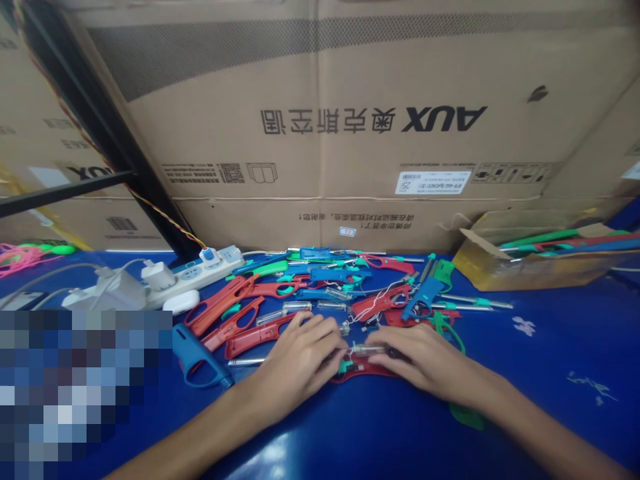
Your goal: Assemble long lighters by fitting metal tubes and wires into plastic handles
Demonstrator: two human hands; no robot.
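Under my fingers lies a red plastic shell half (361,369), flat on the blue table (545,373) right in front of me, with a small clear tube part (367,349) and thin wires resting across its top. I judge it light and stiff but thin-walled, so it would flex or snap if squeezed at the middle; the outer edges look like the safest grip, and the wires look fragile. My left hand (300,363) lies over its left end, fingers curled and close together, pressing on it. My right hand (425,363) covers the right end, fingertips pinching at the tube. Just beyond lies a loose heap of red, blue and green shells (320,293), a white power strip (200,270) to the left, and a cardboard box (350,133) behind.
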